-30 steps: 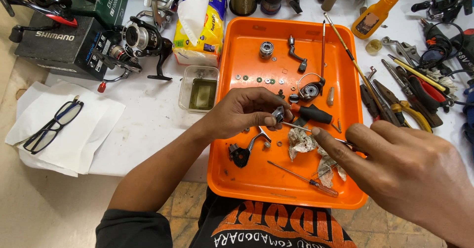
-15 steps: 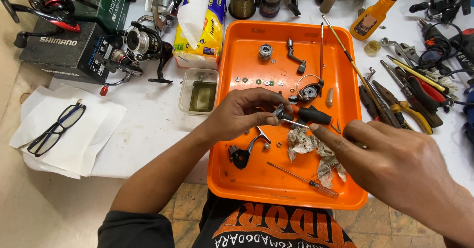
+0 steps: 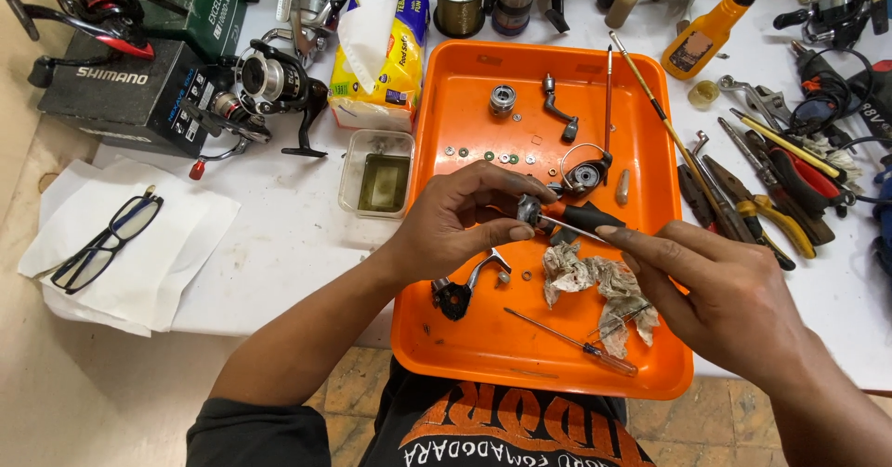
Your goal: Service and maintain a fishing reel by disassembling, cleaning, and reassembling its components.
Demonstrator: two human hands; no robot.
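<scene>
Over the orange tray [image 3: 465,337], my left hand [image 3: 460,221] pinches a small metal reel part [image 3: 530,210] between thumb and fingers. My right hand [image 3: 715,290] holds a thin black-handled tool [image 3: 585,219] whose tip meets that part. Under my hands lie a dirty crumpled rag [image 3: 599,286], a red-handled screwdriver [image 3: 576,342] and a black reel handle [image 3: 465,286]. Farther back in the tray are a reel rotor with bail [image 3: 583,174], a small spool [image 3: 503,100], a crank arm [image 3: 557,109] and several tiny washers [image 3: 488,156].
A clear tub of greenish liquid [image 3: 376,184] and a tissue pack [image 3: 381,53] stand left of the tray, with a spinning reel [image 3: 269,81], boxes [image 3: 121,81] and glasses on paper [image 3: 107,239]. Pliers and wrenches [image 3: 762,184] and an orange oil bottle [image 3: 711,26] lie right.
Both hands stay over the tray's middle with the part and tool; my right hand has shifted slightly left toward the left hand. Nothing in the tray moved.
</scene>
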